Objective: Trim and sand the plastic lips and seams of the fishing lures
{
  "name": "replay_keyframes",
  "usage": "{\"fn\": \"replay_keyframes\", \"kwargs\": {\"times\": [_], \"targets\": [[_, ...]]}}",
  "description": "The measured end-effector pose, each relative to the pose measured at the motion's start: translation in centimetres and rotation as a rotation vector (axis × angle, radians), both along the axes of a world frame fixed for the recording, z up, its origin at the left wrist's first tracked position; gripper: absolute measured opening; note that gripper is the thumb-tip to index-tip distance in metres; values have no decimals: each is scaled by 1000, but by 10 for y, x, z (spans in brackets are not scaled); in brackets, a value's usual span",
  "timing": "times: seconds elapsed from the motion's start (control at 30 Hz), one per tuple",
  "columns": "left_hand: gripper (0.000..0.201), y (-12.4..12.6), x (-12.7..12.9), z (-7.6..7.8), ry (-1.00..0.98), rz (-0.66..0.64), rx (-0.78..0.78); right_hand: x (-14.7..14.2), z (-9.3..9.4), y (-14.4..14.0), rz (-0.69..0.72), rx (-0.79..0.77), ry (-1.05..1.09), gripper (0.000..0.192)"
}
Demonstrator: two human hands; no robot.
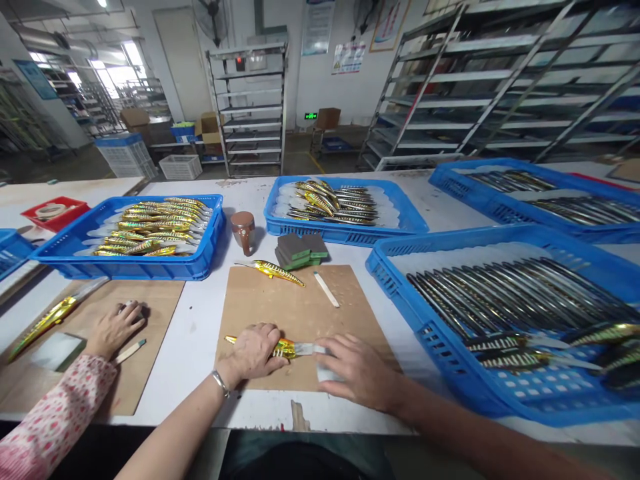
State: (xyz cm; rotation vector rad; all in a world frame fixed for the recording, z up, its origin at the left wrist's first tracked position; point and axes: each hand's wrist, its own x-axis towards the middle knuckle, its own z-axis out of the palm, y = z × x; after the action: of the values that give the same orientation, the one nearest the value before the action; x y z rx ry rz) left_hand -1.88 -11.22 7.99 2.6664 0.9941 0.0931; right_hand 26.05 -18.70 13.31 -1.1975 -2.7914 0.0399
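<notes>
My left hand (255,351) presses down on a gold striped fishing lure (286,348) lying on a brown board (300,313). The lure's clear lip points right toward my right hand (357,369), which lies flat over a small white block (325,373) on the board. A second gold lure (277,271) and a thin white stick (326,289) rest at the board's far edge.
A blue tray (505,393) of dark lures sits at right, two blue trays (150,267) (345,233) of gold lures behind. Sanding blocks (300,249) and a brown jar (243,232) stand between. A co-worker's hand (115,328) in a floral sleeve rests at left.
</notes>
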Motion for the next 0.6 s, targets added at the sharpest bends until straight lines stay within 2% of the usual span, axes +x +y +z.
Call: {"fn": "replay_keyframes", "kwargs": {"times": [0.1, 0.17, 0.33, 0.5, 0.6], "targets": [[45, -3, 1, 4, 12, 3, 7, 38, 6, -1, -109, 66, -64, 35], [40, -8, 3, 9, 18, 10, 27, 48, 8, 1, -144, 87, -22, 33], [30, -30, 7, 14, 81, -5, 123, 44, -6, -8, -75, 49, 120, 39], [41, -48, 3, -4, -11, -45, 143, 42, -19, -33, -17, 74, 140, 44], [40, -51, 1, -11, -81, -42, 181, 19, -21, -26, -28, 76, 153, 44]]}}
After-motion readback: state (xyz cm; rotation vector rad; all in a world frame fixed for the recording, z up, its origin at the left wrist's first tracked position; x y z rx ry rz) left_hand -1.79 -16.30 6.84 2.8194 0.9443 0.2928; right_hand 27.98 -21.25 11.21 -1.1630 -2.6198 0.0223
